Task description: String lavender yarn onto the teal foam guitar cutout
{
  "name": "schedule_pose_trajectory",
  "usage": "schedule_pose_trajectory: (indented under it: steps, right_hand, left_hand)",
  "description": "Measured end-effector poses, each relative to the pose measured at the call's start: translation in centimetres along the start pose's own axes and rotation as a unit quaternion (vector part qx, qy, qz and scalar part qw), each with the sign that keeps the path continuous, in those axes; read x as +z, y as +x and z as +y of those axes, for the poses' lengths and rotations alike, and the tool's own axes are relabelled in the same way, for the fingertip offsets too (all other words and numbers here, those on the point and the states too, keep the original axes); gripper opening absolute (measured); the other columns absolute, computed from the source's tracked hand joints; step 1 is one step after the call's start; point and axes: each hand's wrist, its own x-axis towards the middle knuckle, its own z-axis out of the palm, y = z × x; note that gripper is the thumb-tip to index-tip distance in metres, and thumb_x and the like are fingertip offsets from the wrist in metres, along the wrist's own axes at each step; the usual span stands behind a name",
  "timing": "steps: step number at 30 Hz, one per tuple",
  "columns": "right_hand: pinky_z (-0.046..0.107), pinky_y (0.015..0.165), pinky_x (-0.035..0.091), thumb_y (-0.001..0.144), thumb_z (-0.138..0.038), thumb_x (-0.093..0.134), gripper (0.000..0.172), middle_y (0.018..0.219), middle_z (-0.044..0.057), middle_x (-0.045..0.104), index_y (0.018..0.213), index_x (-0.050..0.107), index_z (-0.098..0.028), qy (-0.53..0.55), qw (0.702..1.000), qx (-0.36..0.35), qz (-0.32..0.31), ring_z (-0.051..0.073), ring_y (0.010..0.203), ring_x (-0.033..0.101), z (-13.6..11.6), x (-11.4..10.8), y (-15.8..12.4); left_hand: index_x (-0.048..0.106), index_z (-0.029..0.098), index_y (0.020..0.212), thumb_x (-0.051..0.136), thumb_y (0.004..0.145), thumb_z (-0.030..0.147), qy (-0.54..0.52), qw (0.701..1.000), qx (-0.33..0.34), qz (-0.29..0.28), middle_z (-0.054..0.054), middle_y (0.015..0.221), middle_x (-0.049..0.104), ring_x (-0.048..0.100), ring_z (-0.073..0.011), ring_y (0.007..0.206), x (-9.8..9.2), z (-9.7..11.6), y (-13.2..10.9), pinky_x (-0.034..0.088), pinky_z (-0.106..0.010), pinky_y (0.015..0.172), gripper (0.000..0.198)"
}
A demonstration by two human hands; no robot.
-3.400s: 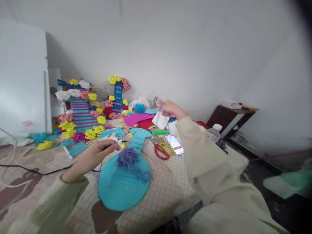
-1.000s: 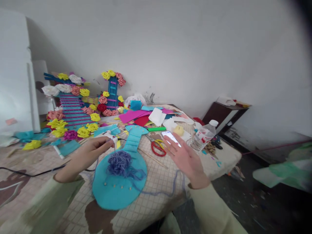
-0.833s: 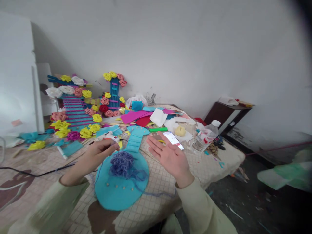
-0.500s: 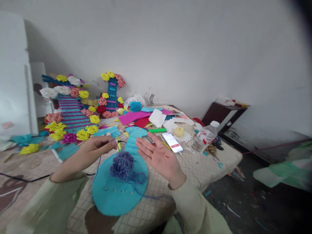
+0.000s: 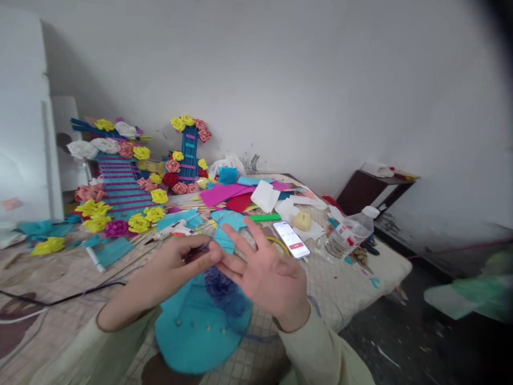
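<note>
My left hand (image 5: 176,270) is closed in a pinch on a thin strand of purple yarn, mostly hidden by the fingers. Its fingertips meet those of my right hand (image 5: 268,272), which is open, fingers spread and palm toward me. Below both hands lies a flat turquoise guitar-shaped piece (image 5: 196,347) with a row of small pegs on its round body and more at its narrow head. A loose ball of purple yarn (image 5: 220,286) rests on that body, partly covered by my hands. From the ball, yarn trails right under my right wrist.
Several flower-trimmed pieces, including a small blue one (image 5: 189,155), stand at the back left. Coloured paper (image 5: 220,193), a green stick (image 5: 266,217), a lit phone (image 5: 292,239) and a water bottle (image 5: 350,233) lie or stand beyond my hands. A black cable (image 5: 80,292) crosses the left side.
My left hand has moved right with the yarn and now touches my right hand's fingers. My right hand's fingers have spread wider. The view has shifted slightly.
</note>
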Motion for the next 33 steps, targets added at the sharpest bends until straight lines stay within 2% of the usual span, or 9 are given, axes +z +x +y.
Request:
schedule_pose_trajectory:
  steps: [4,9,12,15,18,21,23,27,33]
  right_hand:
    - [0.049,0.108,0.008,0.059,-0.028,0.050,0.076,0.147,-0.001,0.022,0.131,0.028,-0.037,0.010,0.998,-0.002,-0.061,0.027,0.126,0.037,0.3,0.5,0.1]
    - [0.048,0.108,0.009,0.057,-0.035,0.058,0.083,0.147,-0.004,0.021,0.132,0.023,-0.041,0.025,0.991,-0.014,-0.128,0.024,0.129,0.032,0.8,0.9,0.3]
    - [0.047,0.108,0.011,0.053,-0.040,0.065,0.093,0.147,-0.006,0.021,0.134,0.017,-0.044,0.013,0.989,-0.018,-0.145,0.023,0.132,0.028,1.2,1.1,0.3]
    - [0.048,0.107,0.011,0.052,-0.041,0.066,0.098,0.147,-0.007,0.020,0.134,0.014,-0.047,-0.001,0.990,-0.014,-0.139,0.023,0.133,0.025,1.3,1.3,0.1]
    - [0.048,0.108,0.007,0.051,-0.039,0.066,0.098,0.148,-0.008,0.017,0.134,0.014,-0.047,0.006,0.991,-0.012,-0.134,0.023,0.134,0.022,1.2,1.6,0.0]
    - [0.048,0.108,0.003,0.053,-0.035,0.063,0.096,0.149,-0.007,0.012,0.136,0.015,-0.043,0.019,0.993,-0.019,-0.117,0.025,0.133,0.023,1.1,1.8,0.1]
    - [0.047,0.108,0.002,0.055,-0.033,0.061,0.094,0.149,-0.006,0.010,0.137,0.015,-0.040,0.026,0.993,-0.021,-0.110,0.026,0.131,0.027,1.1,1.9,0.1]
    - [0.047,0.108,0.002,0.057,-0.032,0.061,0.092,0.150,-0.006,0.008,0.136,0.016,-0.040,0.028,0.993,-0.008,-0.115,0.026,0.130,0.030,1.2,2.0,0.0]
    - [0.049,0.107,0.002,0.056,-0.034,0.063,0.090,0.149,-0.006,0.009,0.135,0.020,-0.042,0.002,0.993,-0.007,-0.120,0.027,0.133,0.023,1.3,1.9,0.3]
  left_hand:
    - [0.062,0.018,0.063,0.053,0.078,0.038,-0.165,0.984,-0.070,0.020,0.002,0.058,0.056,0.051,-0.0127,0.058,0.3,0.3,-0.5,0.042,-0.024,0.054,0.027]
    - [0.063,0.017,0.063,0.064,0.071,0.040,-0.374,0.917,-0.136,-0.002,0.003,0.058,0.058,0.051,-0.0101,0.056,0.6,0.5,-1.3,0.043,-0.021,0.054,0.024]
    - [0.063,0.017,0.064,0.068,0.069,0.038,-0.436,0.884,-0.170,-0.016,0.004,0.056,0.058,0.050,-0.0082,0.053,0.8,0.8,-1.5,0.042,-0.018,0.051,0.022]
    - [0.064,0.017,0.068,0.067,0.069,0.039,-0.456,0.870,-0.183,-0.030,0.004,0.057,0.060,0.052,-0.0089,0.054,0.9,0.9,-1.6,0.042,-0.018,0.052,0.022]
    - [0.061,0.019,0.066,0.063,0.072,0.042,-0.402,0.903,-0.151,-0.012,0.004,0.059,0.058,0.051,-0.0102,0.058,1.0,1.0,-1.6,0.042,-0.020,0.055,0.024]
    - [0.056,0.020,0.060,0.056,0.077,0.044,-0.277,0.957,-0.070,0.053,0.005,0.058,0.053,0.046,-0.0101,0.057,1.0,1.1,-1.6,0.038,-0.020,0.053,0.029]
    - [0.055,0.021,0.058,0.054,0.078,0.043,-0.200,0.977,-0.025,0.069,0.005,0.056,0.050,0.043,-0.0102,0.055,1.0,1.2,-1.7,0.036,-0.021,0.050,0.030]
    - [0.056,0.021,0.060,0.057,0.076,0.036,-0.109,0.993,-0.002,0.044,0.005,0.056,0.050,0.044,-0.0107,0.055,0.8,1.1,-1.8,0.037,-0.021,0.051,0.023]
    - [0.056,0.020,0.063,0.054,0.077,0.036,-0.051,0.998,-0.011,0.028,0.004,0.059,0.051,0.045,-0.0112,0.055,0.3,0.5,-1.9,0.037,-0.022,0.049,0.022]
